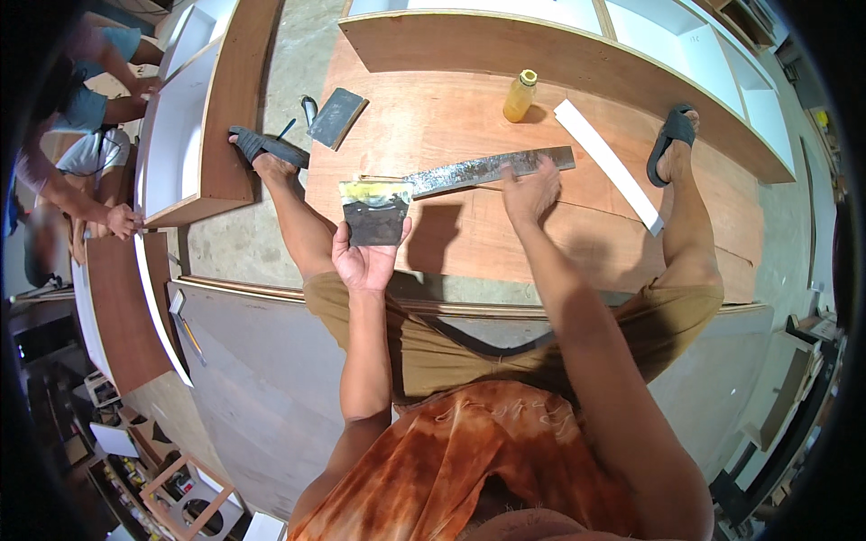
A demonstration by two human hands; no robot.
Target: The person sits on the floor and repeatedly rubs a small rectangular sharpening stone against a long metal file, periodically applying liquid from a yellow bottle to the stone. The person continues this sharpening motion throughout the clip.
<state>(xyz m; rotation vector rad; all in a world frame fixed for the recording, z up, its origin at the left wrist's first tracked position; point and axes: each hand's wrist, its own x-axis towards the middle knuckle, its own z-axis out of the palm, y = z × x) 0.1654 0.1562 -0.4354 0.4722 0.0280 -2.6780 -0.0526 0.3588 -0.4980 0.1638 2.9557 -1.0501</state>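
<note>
Metal strip (460,172) slants beneath the right hand (532,191), whose fingers overlap it; I cannot tell whether they grip. To its right lies a white strip (609,167). At its left end, the left hand (367,265) grips a yellow-smeared dark plate (374,225). Farther out are a grey block (337,117) and a smaller, upright yellow bottle (520,99).
</note>
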